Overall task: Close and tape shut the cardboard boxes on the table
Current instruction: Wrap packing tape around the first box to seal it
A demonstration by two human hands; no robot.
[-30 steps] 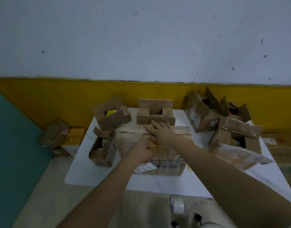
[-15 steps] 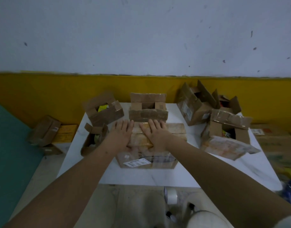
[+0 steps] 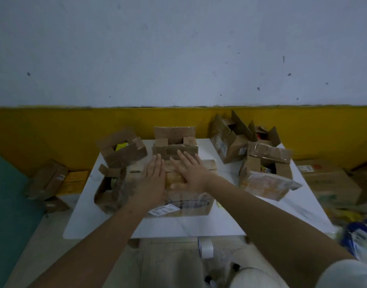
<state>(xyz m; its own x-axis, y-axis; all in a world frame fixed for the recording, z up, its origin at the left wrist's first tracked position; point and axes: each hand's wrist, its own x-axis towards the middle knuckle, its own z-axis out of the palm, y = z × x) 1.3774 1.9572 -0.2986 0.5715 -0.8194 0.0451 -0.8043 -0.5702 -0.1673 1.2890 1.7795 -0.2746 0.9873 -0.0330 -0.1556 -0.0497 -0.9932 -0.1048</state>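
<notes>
A closed cardboard box (image 3: 188, 206) with a white label sits at the middle of the white table (image 3: 178, 227). My left hand (image 3: 154, 179) and my right hand (image 3: 192, 173) lie flat side by side on its top, fingers spread, pressing the flaps down. Neither hand holds anything. Several other boxes stand around it with flaps up: one at the back left (image 3: 122, 150), one at the back middle (image 3: 175, 142), a small one on the left (image 3: 110, 190), a big one at the back right (image 3: 228, 138) and one on the right (image 3: 267, 173).
A roll of clear tape (image 3: 206, 247) hangs below the table's near edge. More cardboard boxes lie on the floor at the left (image 3: 47, 181) and at the right (image 3: 327, 181). A yellow and white wall stands right behind the table.
My left hand moved up from the box's near edge and now lies flat beside my right hand on the top. Both hands have slid slightly forward.
</notes>
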